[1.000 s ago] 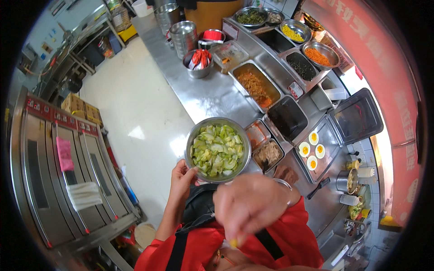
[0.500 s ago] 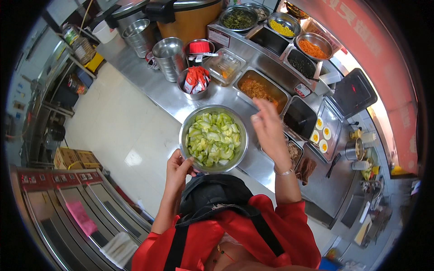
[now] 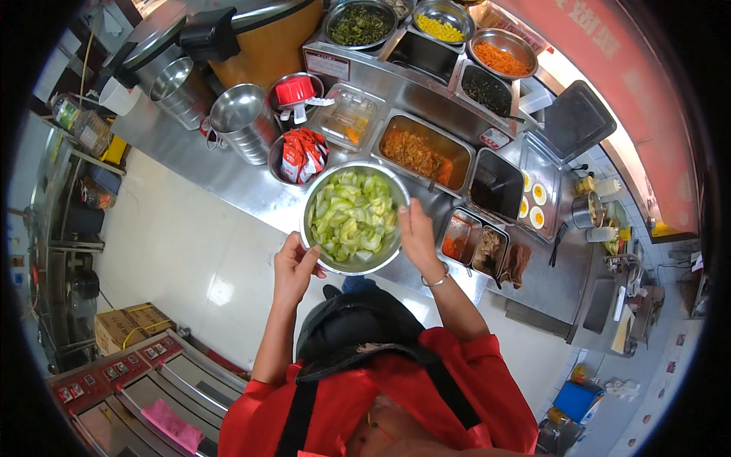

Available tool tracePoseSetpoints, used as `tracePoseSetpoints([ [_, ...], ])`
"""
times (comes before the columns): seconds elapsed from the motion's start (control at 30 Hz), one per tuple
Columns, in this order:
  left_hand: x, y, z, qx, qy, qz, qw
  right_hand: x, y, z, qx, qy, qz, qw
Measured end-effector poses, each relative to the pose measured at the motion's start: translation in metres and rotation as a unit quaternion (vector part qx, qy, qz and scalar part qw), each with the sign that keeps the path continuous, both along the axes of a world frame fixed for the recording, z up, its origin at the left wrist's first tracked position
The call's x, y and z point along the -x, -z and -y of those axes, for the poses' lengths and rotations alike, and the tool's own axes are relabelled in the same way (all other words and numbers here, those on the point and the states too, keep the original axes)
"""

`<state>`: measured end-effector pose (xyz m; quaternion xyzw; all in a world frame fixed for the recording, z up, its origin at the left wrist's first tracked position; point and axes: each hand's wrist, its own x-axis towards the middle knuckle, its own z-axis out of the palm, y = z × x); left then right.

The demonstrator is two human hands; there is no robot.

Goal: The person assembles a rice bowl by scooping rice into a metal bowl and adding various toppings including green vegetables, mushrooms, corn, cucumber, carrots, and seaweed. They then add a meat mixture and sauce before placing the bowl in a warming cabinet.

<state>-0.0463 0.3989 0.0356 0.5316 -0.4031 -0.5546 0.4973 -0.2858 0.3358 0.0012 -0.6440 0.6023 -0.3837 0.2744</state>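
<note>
A round steel bowl filled with pale green sliced vegetable pieces is held out in front of my body, near the counter's edge. My left hand grips its lower left rim, the thumb on top of the edge. On the opposite side, my right hand is closed on the right rim, its fingers partly hidden by the bowl and the hand itself. Just beyond the bowl are a small steel pot of red sachets and a rectangular pan of brown-orange food.
Along the steel counter stand tall steel containers, a clear-lidded box and a tray with halved eggs. Small pans of cooked food sit to my right. Steel cabinets with red panels stand lower left, beside a cardboard box.
My right hand has come down from above the counter onto the bowl's right rim. The counter and its contents have shifted left and up in view; my left hand keeps its grip.
</note>
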Motion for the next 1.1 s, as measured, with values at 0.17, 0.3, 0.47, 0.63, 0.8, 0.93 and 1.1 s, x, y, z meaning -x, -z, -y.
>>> tracePoseSetpoints([
  [0.17, -0.003, 0.028, 0.046, -0.019, 0.020, -0.040, 0.999, 0.002, 0.008, 0.037, -0.009, 0.001, -0.023, 1.000],
  [0.3, 0.002, 0.013, 0.059, -0.043, 0.040, -0.064, 0.996, 0.011, -0.025, 0.044, 0.001, -0.013, -0.030, 0.999],
  [0.47, 0.008, 0.034, 0.077, -0.080, 0.040, -0.043, 0.995, 0.016, -0.002, 0.053, -0.039, 0.018, -0.039, 0.998],
  [0.63, 0.007, 0.032, 0.089, -0.043, 0.065, -0.083, 0.993, 0.023, -0.012, 0.055, 0.028, 0.065, -0.098, 0.993],
  [0.8, 0.000, 0.006, 0.117, 0.006, 0.072, -0.089, 0.993, 0.001, -0.089, 0.067, 0.140, 0.050, -0.138, 0.979],
  [0.93, -0.003, -0.009, 0.129, 0.022, 0.117, -0.061, 0.991, -0.037, -0.088, 0.083, 0.061, 0.056, -0.162, 0.983],
  [1.1, -0.012, -0.014, 0.145, 0.006, 0.178, -0.031, 0.984, -0.049, -0.078, 0.108, 0.104, 0.032, -0.110, 0.988],
])
